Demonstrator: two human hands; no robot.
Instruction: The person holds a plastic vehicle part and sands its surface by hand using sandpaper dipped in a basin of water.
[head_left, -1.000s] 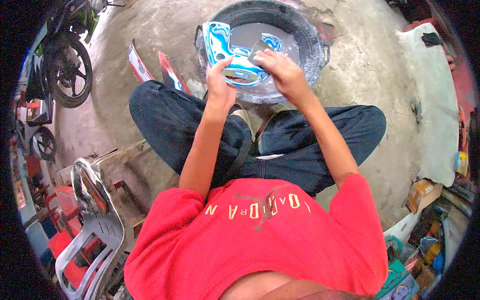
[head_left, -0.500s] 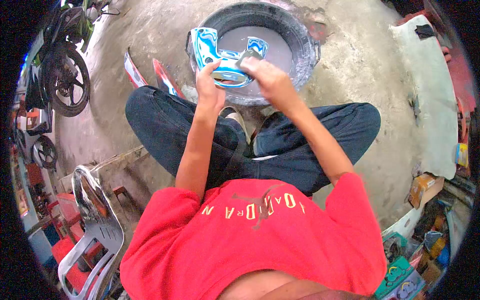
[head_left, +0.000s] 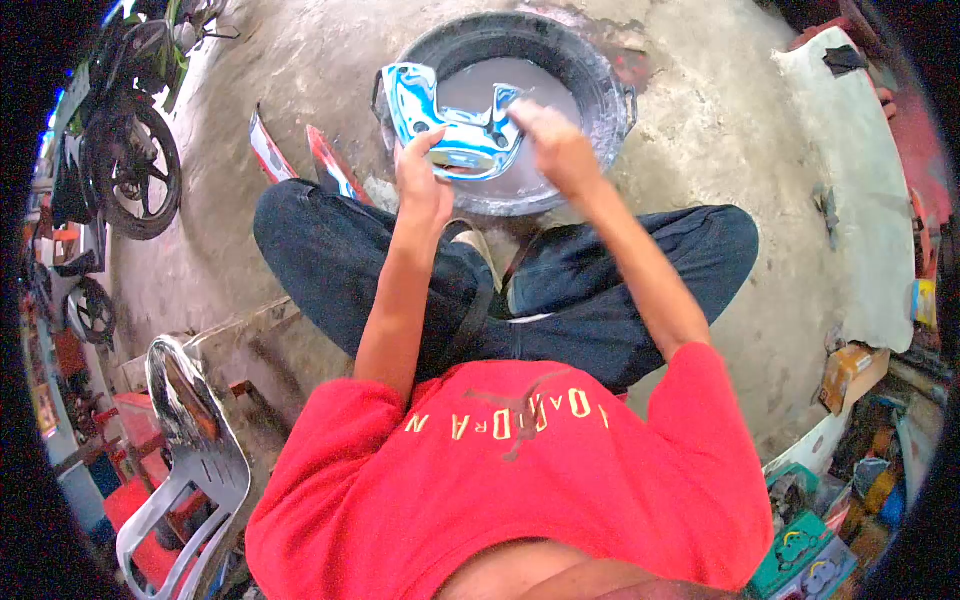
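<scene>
Facing you, a wide grey floor [head_left: 700,120] runs out on all sides, & your red shirt [head_left: 520,480] fills the bottom of the view, lettering across the chest. Next size down: your dark trousers [head_left: 340,250], knees spread wide L & R. Dead ahead, just beyond 'em, it's the big black basin [head_left: 595,80], cloudy grey liquid [head_left: 550,88] inside, rim smeared pale. Far R, a long whitish sheet [head_left: 860,200]; low L, a silver-grey chair [head_left: 215,465] w/ slots showing; up L, a dark bike wheel [head_left: 130,170].

Now the main act: your blue-&-white part [head_left: 470,137], U-shaped, swirly pattern, held up over the near-L side of the basin. L of that, 2 slim red-&-white pcs [head_left: 335,165] just past your L knee. Over R, a carton [head_left: 850,375] nr the sheet's lower end.

Hands, then! Your L hand [head_left: 424,180] is clamped on the part's near-L side, thumb over the top. Your R hand [head_left: 562,150] is up by the part's R prong, fingers blurred: can't tell if they're closed on anything. The two hands are apart. Smallest, a black scrap [head_left: 845,60] at the sheet's top end.
</scene>
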